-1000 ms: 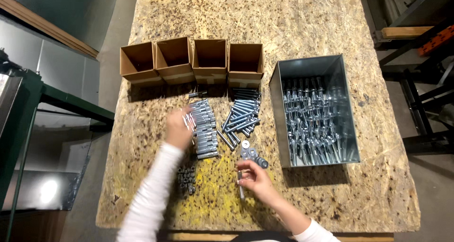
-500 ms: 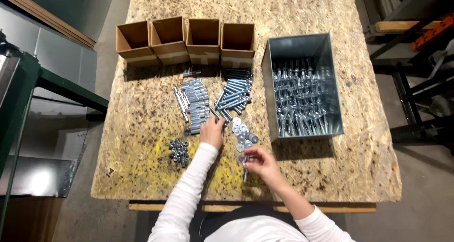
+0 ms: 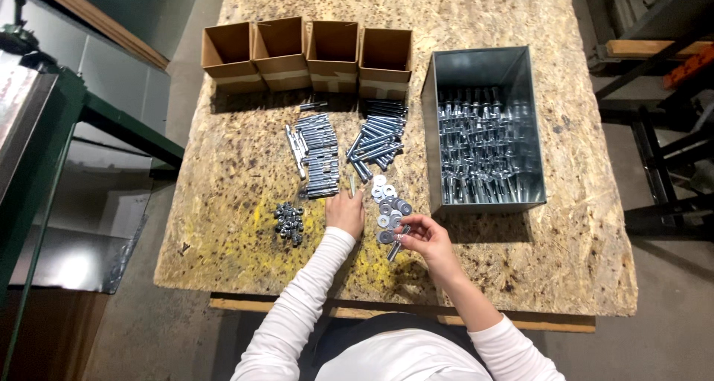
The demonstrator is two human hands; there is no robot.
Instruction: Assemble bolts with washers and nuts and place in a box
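Note:
My right hand point(image 3: 424, 239) holds a long metal bolt point(image 3: 396, 245) over the board, its fingers closed around the shaft. My left hand point(image 3: 346, 211) rests on the board with its fingertips by a single bolt point(image 3: 352, 185) just below a row of bolts point(image 3: 320, 158). A small heap of flat washers point(image 3: 388, 202) lies between the two hands. A second pile of bolts point(image 3: 375, 143) sits above the washers. A cluster of dark nuts point(image 3: 288, 222) lies to the left of my left hand.
Several open cardboard boxes point(image 3: 306, 47) stand in a row at the far side of the chipboard table point(image 3: 558, 262). A grey metal bin point(image 3: 483, 128) full of bolts stands at the right. A green metal frame point(image 3: 89, 113) is left of the table.
My left hand has come back from the row of bolts toward the washers and the table's near edge. My right hand still holds its bolt, now nearer the washers.

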